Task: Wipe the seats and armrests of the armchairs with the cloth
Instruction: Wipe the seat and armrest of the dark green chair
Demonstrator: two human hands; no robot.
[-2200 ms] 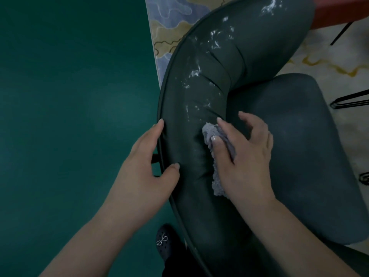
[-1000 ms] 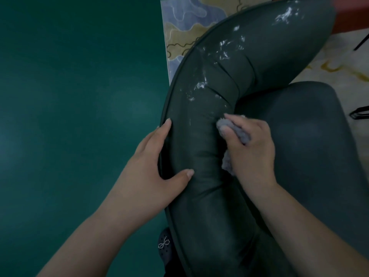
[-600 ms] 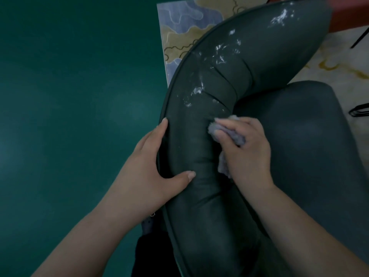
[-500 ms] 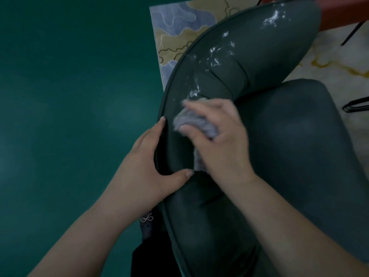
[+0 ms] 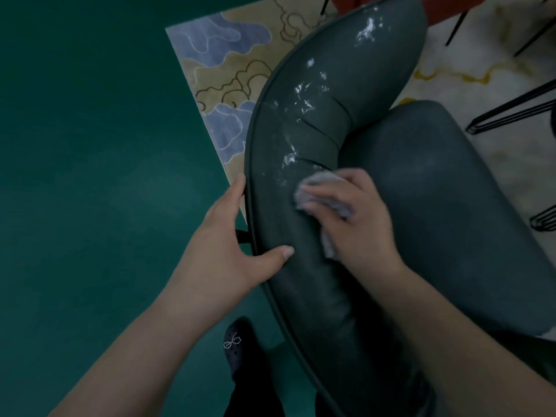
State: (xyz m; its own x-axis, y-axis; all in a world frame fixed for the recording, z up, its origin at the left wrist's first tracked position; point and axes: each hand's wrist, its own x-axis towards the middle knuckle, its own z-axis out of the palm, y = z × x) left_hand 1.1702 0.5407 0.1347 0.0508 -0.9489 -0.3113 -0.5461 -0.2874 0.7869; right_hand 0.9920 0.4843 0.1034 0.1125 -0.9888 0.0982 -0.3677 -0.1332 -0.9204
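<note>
cloth [image 5: 326, 195] under right hand [image 5: 358, 224] fingers

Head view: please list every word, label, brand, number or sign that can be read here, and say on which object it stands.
There is no readable text in this view.
armchair: no label or brand shows.
cloth: no tag shows.
rug: only curved patterns, no letters.
shoe: a small studded bow-like decoration, not a letter or number.
</note>
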